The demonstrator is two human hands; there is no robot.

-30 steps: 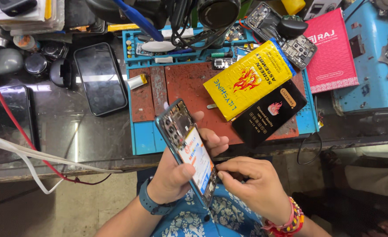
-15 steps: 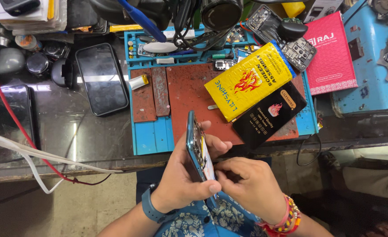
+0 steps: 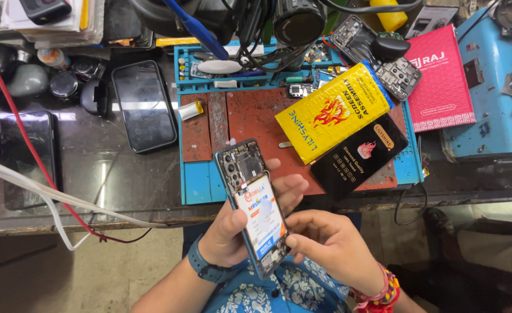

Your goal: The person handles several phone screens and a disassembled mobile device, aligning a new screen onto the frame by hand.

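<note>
The dark glass worktop [image 3: 122,185] fills the far half of the view, crowded with gear, and a blue repair mat [image 3: 201,182] with rust-red pads lies at its middle. On the right of the mat rest a yellow pouch [image 3: 331,113] and, nearer, a black box [image 3: 360,156]; a red box [image 3: 441,78] sits further right, and a dark phone [image 3: 144,105] lies face up to the left of the mat. A red wire [image 3: 30,156] and a white cable [image 3: 35,191] trail across the left side. Nearest the camera, over a blue floral shirt [image 3: 279,287], the left hand [image 3: 233,229] cradles an opened phone [image 3: 251,203], back cover off, with its battery and camera parts showing; the grip is wrapped around its left edge with fingers behind. The right hand [image 3: 331,240] pinches the lower right edge of the same phone between thumb and fingertips. To do this handling well, I judge the phone should stay held steadily, with light pressure on the frame only, away from exposed parts. The floor below looks bare and grey.
</note>
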